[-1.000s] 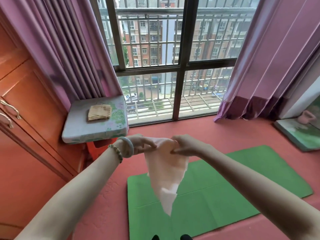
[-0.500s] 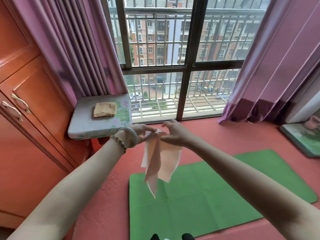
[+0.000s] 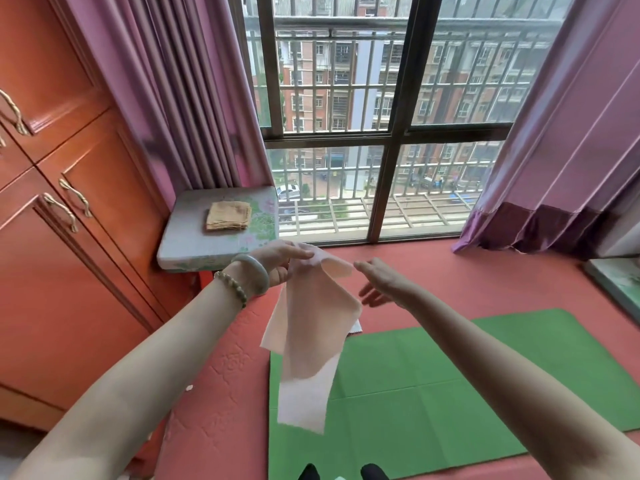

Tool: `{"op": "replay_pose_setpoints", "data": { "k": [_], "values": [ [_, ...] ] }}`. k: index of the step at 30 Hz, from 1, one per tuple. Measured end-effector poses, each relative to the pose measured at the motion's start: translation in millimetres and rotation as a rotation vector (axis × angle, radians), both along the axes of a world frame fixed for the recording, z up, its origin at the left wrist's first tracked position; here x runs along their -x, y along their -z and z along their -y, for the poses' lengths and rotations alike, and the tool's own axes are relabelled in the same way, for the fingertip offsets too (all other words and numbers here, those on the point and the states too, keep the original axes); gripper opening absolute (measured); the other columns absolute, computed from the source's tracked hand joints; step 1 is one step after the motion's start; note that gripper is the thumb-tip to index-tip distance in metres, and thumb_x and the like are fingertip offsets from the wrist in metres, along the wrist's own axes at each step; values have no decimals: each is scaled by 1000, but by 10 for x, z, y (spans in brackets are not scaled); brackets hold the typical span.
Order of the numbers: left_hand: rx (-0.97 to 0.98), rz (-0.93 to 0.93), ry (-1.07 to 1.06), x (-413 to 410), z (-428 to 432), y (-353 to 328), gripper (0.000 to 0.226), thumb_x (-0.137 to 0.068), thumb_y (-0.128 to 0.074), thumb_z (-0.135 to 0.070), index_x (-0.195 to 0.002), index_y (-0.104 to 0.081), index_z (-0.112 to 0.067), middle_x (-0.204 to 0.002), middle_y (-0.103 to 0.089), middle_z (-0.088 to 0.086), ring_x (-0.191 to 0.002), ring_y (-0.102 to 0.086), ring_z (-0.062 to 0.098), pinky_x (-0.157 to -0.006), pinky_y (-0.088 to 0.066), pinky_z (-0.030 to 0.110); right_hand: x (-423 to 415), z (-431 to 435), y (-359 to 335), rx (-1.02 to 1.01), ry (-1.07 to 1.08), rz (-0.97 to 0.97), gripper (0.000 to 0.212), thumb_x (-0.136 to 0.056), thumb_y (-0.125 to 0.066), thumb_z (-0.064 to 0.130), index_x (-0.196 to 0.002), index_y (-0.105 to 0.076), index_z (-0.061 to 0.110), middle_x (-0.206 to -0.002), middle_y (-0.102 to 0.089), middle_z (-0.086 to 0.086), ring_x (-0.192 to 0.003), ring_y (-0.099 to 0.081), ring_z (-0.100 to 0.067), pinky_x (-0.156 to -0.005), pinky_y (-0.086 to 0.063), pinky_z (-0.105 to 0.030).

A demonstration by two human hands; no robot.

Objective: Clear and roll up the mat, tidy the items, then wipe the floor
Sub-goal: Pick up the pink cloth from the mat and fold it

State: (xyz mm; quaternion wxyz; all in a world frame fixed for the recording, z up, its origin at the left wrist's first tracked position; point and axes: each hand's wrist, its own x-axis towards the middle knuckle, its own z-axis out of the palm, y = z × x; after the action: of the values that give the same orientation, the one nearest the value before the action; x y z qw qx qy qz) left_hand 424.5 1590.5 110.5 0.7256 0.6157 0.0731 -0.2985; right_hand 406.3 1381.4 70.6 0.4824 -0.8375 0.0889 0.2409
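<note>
A pale pink cloth (image 3: 308,341) hangs folded in the air above the floor, pinched at its top by my left hand (image 3: 282,263). My right hand (image 3: 381,285) hovers just right of the cloth's top edge with fingers spread, holding nothing. Below, a green mat (image 3: 450,382) lies flat and unrolled on the red floor (image 3: 214,393). A folded tan cloth (image 3: 228,216) rests on a flowered cushion stool (image 3: 194,247) beside the window.
Orange wooden cabinets (image 3: 69,237) line the left side. Purple curtains (image 3: 180,98) flank a barred floor-to-ceiling window (image 3: 384,133). Another flowered cushion (image 3: 620,285) sits at the right edge. My dark-socked feet (image 3: 341,472) stand at the mat's near edge.
My right hand has let go of the pink cloth and opened; the cloth now hangs from my left hand alone. Both hands and my view have shifted toward the stool.
</note>
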Motion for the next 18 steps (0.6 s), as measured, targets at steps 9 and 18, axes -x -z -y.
{"op": "replay_pose_setpoints", "data": {
  "k": [9, 18],
  "values": [
    [136, 47, 9, 12, 0, 77, 10, -85, -56, 3, -81, -56, -7, -70, -64, 7, -58, -63, 13, -55, -54, 21, 25, -144, 347, -505, -63, -109, 69, -89, -23, 68, -141, -26, 23, -121, -58, -25, -112, -58, -36, -102, -41, -50],
    [20, 110, 36, -118, -66, 218, 28, -72, -64, 15, -85, -53, -7, -84, -59, 13, -74, -63, 21, -64, -56, 27, -18, -30, 134, -700, 199, 22, 75, -79, -69, 7, -143, -29, 10, -108, -57, -17, -77, -64, -25, -60, -58, -33]
  ]
}}
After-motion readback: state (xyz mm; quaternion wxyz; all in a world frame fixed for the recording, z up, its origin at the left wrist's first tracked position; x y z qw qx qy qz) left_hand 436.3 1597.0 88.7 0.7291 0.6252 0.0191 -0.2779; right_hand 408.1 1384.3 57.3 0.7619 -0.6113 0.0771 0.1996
